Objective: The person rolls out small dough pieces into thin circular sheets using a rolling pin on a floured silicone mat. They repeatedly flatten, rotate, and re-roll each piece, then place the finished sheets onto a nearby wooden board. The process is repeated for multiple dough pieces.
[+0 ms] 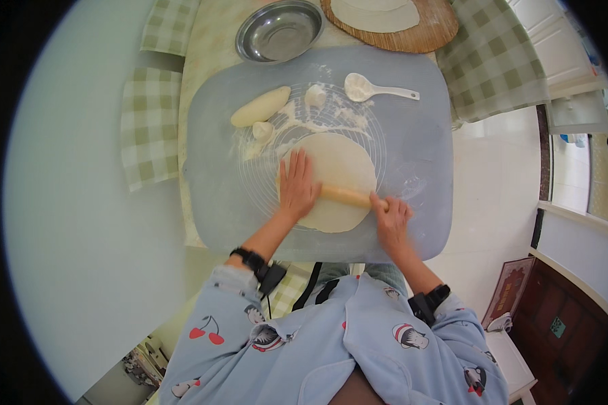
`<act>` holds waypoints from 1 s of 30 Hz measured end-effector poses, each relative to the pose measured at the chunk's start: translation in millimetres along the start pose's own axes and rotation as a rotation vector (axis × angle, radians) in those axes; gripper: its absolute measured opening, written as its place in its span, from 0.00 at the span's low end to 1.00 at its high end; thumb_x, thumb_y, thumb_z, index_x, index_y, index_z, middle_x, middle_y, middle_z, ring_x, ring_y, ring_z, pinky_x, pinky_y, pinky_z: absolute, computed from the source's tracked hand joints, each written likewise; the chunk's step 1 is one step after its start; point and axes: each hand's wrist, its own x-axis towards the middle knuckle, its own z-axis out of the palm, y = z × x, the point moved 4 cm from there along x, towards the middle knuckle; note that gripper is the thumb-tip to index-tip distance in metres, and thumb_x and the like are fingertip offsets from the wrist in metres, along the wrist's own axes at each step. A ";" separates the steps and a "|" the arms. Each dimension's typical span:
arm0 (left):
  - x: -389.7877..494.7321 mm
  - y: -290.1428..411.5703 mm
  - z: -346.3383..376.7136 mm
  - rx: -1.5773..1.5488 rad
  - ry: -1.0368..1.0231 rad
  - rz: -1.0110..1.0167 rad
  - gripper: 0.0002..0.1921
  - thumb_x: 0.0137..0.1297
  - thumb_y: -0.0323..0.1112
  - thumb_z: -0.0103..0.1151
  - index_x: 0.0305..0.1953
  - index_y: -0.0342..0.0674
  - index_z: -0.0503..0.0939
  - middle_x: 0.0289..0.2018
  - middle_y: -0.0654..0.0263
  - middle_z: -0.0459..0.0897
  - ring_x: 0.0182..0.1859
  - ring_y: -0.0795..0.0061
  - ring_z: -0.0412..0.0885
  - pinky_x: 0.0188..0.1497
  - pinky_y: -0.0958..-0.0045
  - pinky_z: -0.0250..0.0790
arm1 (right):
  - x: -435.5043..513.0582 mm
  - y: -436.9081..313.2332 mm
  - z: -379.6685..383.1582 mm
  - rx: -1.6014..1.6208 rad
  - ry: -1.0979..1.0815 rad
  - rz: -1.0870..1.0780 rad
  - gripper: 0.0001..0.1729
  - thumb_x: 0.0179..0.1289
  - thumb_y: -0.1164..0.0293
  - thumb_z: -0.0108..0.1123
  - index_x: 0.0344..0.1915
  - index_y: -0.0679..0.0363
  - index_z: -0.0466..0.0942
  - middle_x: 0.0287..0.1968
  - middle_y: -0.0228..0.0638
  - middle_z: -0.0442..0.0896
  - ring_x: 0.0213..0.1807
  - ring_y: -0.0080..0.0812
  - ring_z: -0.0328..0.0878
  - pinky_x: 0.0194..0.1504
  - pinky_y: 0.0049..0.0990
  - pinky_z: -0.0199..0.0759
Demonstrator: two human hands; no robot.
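Observation:
A thin round sheet of dough [334, 157] lies on a grey-blue silicone mat with printed rings. Across its lower half rests a wooden rolling pin [345, 196], slightly slanted. Its right end is gripped by my right hand [392, 217], at the dough's right edge. My left hand [298, 187] lies flat over the left part of the dough, fingers stretched forward. The pin's left end meets this hand at the thumb side, and whether it runs under the palm is hidden. Beyond the dough sit a long dough roll [261, 107] and two small dough pieces [262, 131].
Loose flour is scattered on the mat [415, 136]. A white spoon [359, 87] lies at its far right. Behind stand a steel bowl [279, 33] and a round woven board [430, 30] with flat dough sheets [375, 15]. Checked cloth [491, 66] hangs over the table's edges.

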 end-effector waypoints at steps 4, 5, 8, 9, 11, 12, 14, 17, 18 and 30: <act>-141.3 -5.9 14.6 -0.149 -0.202 -0.023 0.45 0.64 0.45 0.60 0.76 0.30 0.53 0.77 0.46 0.53 0.80 0.46 0.46 0.79 0.41 0.34 | -69.5 -26.1 -3.1 0.020 -0.070 -0.044 0.32 0.61 0.75 0.55 0.65 0.41 0.78 0.49 0.39 0.75 0.52 0.42 0.71 0.57 0.44 0.60; -172.6 -6.9 15.7 -0.116 -0.217 -0.027 0.45 0.64 0.45 0.62 0.76 0.30 0.53 0.77 0.47 0.54 0.80 0.48 0.48 0.79 0.41 0.36 | -82.6 -30.0 -1.8 0.022 -0.120 -0.042 0.31 0.61 0.75 0.55 0.65 0.41 0.78 0.49 0.39 0.75 0.52 0.42 0.71 0.56 0.44 0.59; -219.3 -6.5 6.5 -0.119 -0.321 0.036 0.44 0.64 0.44 0.62 0.76 0.33 0.55 0.76 0.48 0.56 0.80 0.49 0.48 0.80 0.42 0.37 | -101.7 -39.4 -10.2 0.055 -0.139 -0.070 0.31 0.61 0.75 0.54 0.64 0.41 0.79 0.48 0.38 0.76 0.51 0.42 0.71 0.55 0.43 0.59; -212.3 -7.8 -2.9 -0.107 -0.261 0.036 0.42 0.65 0.43 0.61 0.75 0.33 0.57 0.76 0.48 0.57 0.80 0.50 0.50 0.79 0.42 0.39 | -97.7 -40.0 -11.9 0.080 -0.162 -0.059 0.31 0.61 0.75 0.54 0.64 0.41 0.79 0.47 0.38 0.76 0.50 0.42 0.72 0.55 0.43 0.58; -165.1 -7.9 -20.8 -0.060 -0.134 0.122 0.38 0.66 0.43 0.60 0.73 0.34 0.61 0.74 0.49 0.61 0.78 0.51 0.53 0.79 0.43 0.41 | -73.5 -38.6 -14.0 0.097 -0.157 -0.037 0.31 0.61 0.75 0.54 0.64 0.41 0.79 0.47 0.38 0.77 0.50 0.42 0.72 0.55 0.43 0.58; -127.7 -12.6 -28.4 -0.085 -0.057 0.053 0.35 0.66 0.42 0.60 0.71 0.34 0.64 0.72 0.50 0.64 0.77 0.51 0.55 0.78 0.43 0.42 | -56.5 -37.9 -15.2 0.093 -0.134 -0.026 0.31 0.61 0.75 0.54 0.64 0.41 0.79 0.46 0.38 0.77 0.50 0.42 0.72 0.55 0.42 0.57; -47.6 -17.9 -42.4 -0.155 0.269 0.062 0.30 0.67 0.41 0.58 0.68 0.34 0.69 0.68 0.51 0.69 0.74 0.50 0.60 0.76 0.43 0.45 | -16.1 -37.4 -12.0 0.072 -0.061 -0.022 0.31 0.61 0.76 0.54 0.65 0.42 0.78 0.47 0.38 0.77 0.50 0.41 0.72 0.55 0.43 0.57; 39.1 -23.8 -23.5 0.055 0.180 0.097 0.32 0.70 0.46 0.56 0.69 0.34 0.68 0.72 0.52 0.64 0.77 0.52 0.54 0.78 0.42 0.39 | 28.9 -41.6 7.1 0.040 0.032 -0.031 0.32 0.61 0.77 0.54 0.65 0.46 0.77 0.49 0.39 0.76 0.52 0.41 0.72 0.57 0.43 0.56; 47.9 -26.3 -15.8 0.071 0.174 0.126 0.32 0.70 0.47 0.56 0.69 0.34 0.68 0.72 0.53 0.64 0.78 0.52 0.53 0.79 0.42 0.38 | 31.9 -43.1 15.9 0.028 -0.026 0.010 0.32 0.61 0.77 0.55 0.65 0.47 0.77 0.49 0.40 0.76 0.52 0.41 0.72 0.58 0.43 0.56; -212.9 -29.3 -27.0 -0.043 -0.249 0.113 0.37 0.67 0.43 0.58 0.74 0.34 0.61 0.76 0.55 0.59 0.80 0.49 0.50 0.78 0.38 0.37 | -83.1 -85.2 18.7 0.134 -0.205 -0.017 0.30 0.60 0.76 0.57 0.63 0.44 0.78 0.47 0.36 0.75 0.51 0.40 0.71 0.55 0.42 0.58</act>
